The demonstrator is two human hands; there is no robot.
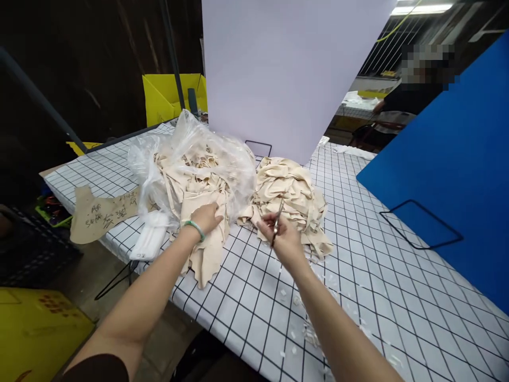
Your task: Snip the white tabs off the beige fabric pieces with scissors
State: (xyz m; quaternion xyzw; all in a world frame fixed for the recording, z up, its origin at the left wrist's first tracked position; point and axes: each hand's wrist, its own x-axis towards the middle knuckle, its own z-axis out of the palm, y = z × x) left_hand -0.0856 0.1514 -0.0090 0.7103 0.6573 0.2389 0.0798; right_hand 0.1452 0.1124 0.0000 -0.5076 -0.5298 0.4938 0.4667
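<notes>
I am gripping scissors [275, 225] in my right hand [280, 239] while my left hand [207, 217], open, is pressing a cream piece [204, 254]; cutting needs alignment.

Cloth, film, card and metal on a gridded bench

Cream cloth scraps [288, 193] look soft and matt; the bag [191, 154] is thin, glossy, crinkled clear plastic; the scissors [275, 225] are dull metal; the template [101, 212] is brown matt card; the bench [377, 276] cover is smooth white with black lines.
</notes>
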